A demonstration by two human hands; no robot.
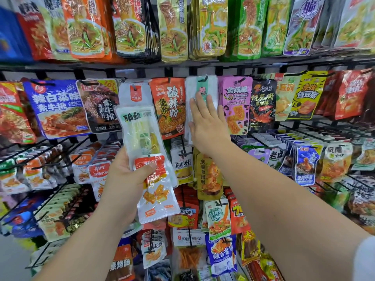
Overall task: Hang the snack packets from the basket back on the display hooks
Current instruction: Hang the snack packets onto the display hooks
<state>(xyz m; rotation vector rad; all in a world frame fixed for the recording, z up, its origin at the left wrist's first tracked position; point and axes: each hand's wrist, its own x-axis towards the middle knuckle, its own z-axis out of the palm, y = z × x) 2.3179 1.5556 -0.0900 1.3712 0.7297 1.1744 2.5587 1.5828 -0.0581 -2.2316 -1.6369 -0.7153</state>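
Two packets gripped in left hand (pixel 125 179): long clear pouch (pixel 140 130), orange-topped clear pouch (pixel 158 197); right hand (pixel 209 126) flat, fingers straight, against hanging white-and-mint packet (pixel 190 88).

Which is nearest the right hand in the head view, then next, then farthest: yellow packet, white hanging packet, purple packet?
1. White hanging packet, under the flat right hand, touching.
2. Purple packet, beside it on the right.
3. Yellow packet, farther right on the same row.

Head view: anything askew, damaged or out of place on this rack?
Nothing damaged. Two packets are off the hooks, tilted in the left hand: a pale green packet and an orange packet overlapping it.
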